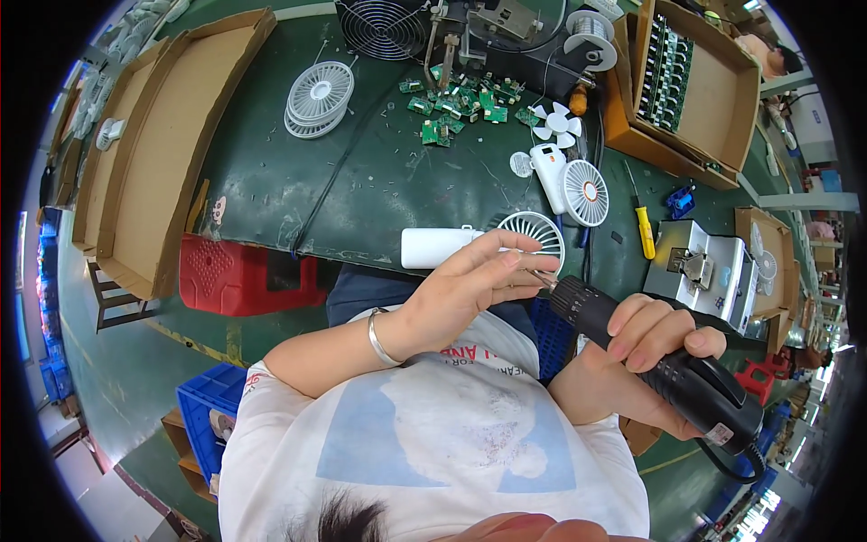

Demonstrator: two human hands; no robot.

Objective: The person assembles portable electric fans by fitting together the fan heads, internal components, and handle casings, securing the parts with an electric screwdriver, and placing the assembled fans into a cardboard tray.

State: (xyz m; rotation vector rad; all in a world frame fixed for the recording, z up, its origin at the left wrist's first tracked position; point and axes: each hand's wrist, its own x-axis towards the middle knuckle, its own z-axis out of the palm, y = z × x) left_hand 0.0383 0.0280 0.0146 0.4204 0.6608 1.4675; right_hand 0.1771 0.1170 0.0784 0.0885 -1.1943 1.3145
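Observation:
My right hand (632,361) is wrapped round a black electric screwdriver (582,309), its bit pointing up and left. At the bit's tip, the fingers of my left hand (461,294) are drawn together; whatever they pinch is too small to make out. Just beyond that hand, a white handheld fan (433,248) lies at the table's front edge, its round grille (535,226) partly covered by my fingers. Farther back are another white fan (587,191) with its handle and a loose white fan blade (558,125).
Green circuit boards (461,104) lie heaped before a soldering machine (506,45). White grilles (319,98) are stacked to the left, beside cardboard trays (194,135). On the right are a yellow screwdriver (644,233), a metal fixture (700,271) and a box of boards (713,117).

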